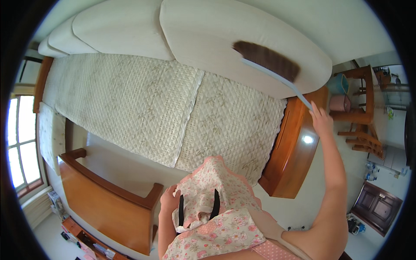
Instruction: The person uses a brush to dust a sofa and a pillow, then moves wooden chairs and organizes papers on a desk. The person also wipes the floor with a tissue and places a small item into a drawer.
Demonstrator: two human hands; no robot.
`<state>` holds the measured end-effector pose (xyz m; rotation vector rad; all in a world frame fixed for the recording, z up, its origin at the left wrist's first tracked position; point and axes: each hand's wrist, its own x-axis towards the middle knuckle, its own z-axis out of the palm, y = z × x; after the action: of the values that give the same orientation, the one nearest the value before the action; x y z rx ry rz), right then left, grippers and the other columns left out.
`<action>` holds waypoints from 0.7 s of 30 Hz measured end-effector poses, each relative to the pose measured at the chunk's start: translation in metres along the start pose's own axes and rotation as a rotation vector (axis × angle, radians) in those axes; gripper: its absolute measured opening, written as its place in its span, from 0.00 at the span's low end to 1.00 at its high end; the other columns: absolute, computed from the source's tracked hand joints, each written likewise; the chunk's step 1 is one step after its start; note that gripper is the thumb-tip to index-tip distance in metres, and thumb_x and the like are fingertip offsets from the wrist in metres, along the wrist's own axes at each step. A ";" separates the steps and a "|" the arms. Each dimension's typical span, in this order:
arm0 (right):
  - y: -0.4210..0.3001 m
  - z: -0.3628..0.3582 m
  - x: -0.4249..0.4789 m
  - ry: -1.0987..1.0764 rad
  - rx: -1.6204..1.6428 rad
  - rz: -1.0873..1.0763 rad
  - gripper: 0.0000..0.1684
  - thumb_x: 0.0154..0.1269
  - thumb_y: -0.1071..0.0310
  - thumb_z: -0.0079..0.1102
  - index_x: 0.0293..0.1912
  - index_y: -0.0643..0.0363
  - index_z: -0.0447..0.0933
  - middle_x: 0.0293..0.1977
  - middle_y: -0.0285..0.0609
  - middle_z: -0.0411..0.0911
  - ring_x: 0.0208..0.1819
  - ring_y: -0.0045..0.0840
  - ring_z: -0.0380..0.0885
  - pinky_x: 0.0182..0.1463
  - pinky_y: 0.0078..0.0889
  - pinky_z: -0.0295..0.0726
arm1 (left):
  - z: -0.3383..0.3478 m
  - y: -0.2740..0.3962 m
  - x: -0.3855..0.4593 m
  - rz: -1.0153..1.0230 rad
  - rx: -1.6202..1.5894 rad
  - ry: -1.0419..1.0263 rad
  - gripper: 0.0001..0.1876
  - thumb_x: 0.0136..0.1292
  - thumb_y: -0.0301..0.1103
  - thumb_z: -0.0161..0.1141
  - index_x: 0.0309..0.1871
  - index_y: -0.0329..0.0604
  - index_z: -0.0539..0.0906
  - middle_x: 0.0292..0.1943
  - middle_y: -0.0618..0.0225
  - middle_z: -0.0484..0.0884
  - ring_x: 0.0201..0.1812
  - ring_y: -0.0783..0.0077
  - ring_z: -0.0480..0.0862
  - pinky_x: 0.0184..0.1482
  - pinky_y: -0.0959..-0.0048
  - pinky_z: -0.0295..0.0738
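Observation:
My right hand [321, 122] grips the pale blue handle of a long-bristled bed brush [268, 61]. Its dark brown bristles lie against the white padded back cushion [208, 35] of the sofa, and they look slightly blurred. Below the cushion, a quilted cover [130, 107] with a leaf pattern spreads over the seat; a ruffled seam crosses it. My left hand [169, 200] is beside the floral apron [217, 185] at my front, fingers bent; it holds nothing that I can see.
A glossy wooden armrest [292, 146] bounds the seat on the right. At the lower left stands a wooden coffee table [110, 201]. Wooden chairs [364, 139], a pink bin [340, 103] and a blue bin [338, 84] are at the far right, with a dark door [377, 208] below.

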<state>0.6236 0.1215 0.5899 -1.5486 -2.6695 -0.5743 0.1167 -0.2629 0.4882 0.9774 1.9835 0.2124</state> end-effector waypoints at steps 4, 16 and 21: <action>0.023 0.008 -0.070 -0.366 -0.092 0.170 0.23 0.63 0.58 0.54 0.58 0.47 0.69 0.30 0.44 0.77 0.31 0.40 0.78 0.33 0.42 0.77 | 0.011 -0.016 -0.004 -0.006 -0.049 0.013 0.17 0.58 0.38 0.58 0.48 0.39 0.78 0.45 0.57 0.81 0.45 0.57 0.80 0.48 0.64 0.73; -0.091 0.018 0.058 -0.379 0.218 -0.117 0.23 0.65 0.54 0.50 0.59 0.45 0.68 0.34 0.45 0.77 0.31 0.40 0.77 0.35 0.41 0.76 | 0.016 -0.024 -0.019 -0.119 -0.115 0.027 0.18 0.57 0.36 0.58 0.49 0.36 0.78 0.46 0.52 0.80 0.46 0.54 0.79 0.51 0.63 0.72; -0.204 0.073 0.175 -0.291 0.453 -0.016 0.23 0.68 0.55 0.46 0.60 0.47 0.67 0.32 0.46 0.77 0.34 0.39 0.77 0.37 0.39 0.76 | 0.010 0.003 -0.018 -0.162 -0.109 0.031 0.17 0.57 0.35 0.58 0.49 0.38 0.78 0.47 0.53 0.79 0.49 0.55 0.78 0.52 0.64 0.72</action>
<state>0.3757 0.1995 0.4908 -1.5674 -2.7378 0.2680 0.1319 -0.2754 0.4953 0.7447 2.0452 0.2437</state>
